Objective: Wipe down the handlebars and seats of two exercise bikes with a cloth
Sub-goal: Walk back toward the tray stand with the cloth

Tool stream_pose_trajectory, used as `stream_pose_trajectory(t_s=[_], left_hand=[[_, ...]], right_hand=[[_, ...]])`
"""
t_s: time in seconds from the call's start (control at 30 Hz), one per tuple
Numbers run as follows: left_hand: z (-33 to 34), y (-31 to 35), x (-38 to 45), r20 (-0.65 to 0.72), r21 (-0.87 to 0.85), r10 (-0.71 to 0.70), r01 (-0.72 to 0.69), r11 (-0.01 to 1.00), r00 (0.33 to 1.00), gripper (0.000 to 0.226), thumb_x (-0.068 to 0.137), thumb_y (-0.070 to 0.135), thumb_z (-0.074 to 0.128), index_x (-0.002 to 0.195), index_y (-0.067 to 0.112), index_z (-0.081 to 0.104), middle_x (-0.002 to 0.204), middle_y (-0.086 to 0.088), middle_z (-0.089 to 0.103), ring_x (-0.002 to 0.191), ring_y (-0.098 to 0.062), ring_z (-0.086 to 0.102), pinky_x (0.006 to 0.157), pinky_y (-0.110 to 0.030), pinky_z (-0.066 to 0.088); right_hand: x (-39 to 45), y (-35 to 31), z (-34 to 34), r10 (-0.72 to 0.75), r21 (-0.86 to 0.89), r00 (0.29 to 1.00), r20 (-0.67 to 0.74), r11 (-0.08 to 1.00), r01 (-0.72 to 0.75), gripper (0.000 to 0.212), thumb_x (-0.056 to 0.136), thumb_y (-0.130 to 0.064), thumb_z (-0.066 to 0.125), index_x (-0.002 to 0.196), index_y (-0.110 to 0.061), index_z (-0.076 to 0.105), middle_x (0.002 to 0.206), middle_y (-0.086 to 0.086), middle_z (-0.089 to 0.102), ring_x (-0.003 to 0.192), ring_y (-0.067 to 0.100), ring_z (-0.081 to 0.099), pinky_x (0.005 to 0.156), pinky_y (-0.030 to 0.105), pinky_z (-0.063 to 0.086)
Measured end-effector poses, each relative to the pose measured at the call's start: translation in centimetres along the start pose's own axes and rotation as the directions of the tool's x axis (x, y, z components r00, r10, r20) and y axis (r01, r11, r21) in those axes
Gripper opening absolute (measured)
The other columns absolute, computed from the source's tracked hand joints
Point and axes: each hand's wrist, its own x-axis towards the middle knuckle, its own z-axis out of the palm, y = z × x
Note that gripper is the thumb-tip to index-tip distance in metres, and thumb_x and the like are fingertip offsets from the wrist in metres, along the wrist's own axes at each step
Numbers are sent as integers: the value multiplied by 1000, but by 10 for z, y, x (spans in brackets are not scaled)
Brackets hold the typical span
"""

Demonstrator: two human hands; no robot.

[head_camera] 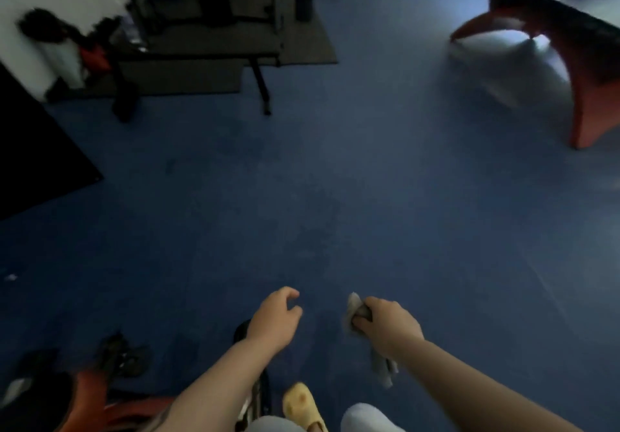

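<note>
A blue floor point(335, 169) filled most of the head view, its middle bare. Dark grey mats point(302, 38) lay on it at the far side, under black gym equipment frames point(214, 8) whose details were blurred. A black mat point(37, 149) covered the floor at the left edge. At the right, an orange-red curved leg point(587, 109) stood on the floor. Near the bottom, a yellow shoe point(302, 404) rested on it, with blurred red and black machine parts point(110, 381) to the left.
</note>
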Motion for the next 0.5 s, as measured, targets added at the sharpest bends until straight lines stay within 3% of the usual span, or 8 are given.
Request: stream_pose_trajectory(t_s=[0.17,0.37,0.5], left_hand=[[-53,-9,38,-113,-75,-108,100,992,988,35,94,25,50,130,24,51,138,7,50,122,-11,51,90,-25,41],[-88,-30,63,-188,-223,-258,215,951,948,35,94,25,50,130,24,50,137,6,51,118,-8,49,93,-22,38],[-109,-40,88,-257,-323,-377,289,901,890,34,94,23,50,128,24,51,134,8,51,118,-9,50,94,-23,38]], right_hand=[[64,-78,-24,-126,-53,992,30,990,128,16,90,-42,49,93,-27,54,80,-6,58,72,16,57,56,29,44],[132,-142,-35,-241,-111,956,169,959,261,24,91,-42,45,102,-24,57,93,-2,64,82,18,62,70,34,52],[185,-179,-43,-303,-187,917,259,916,356,25,91,-42,46,102,-22,56,96,0,64,85,18,62,65,30,48]])
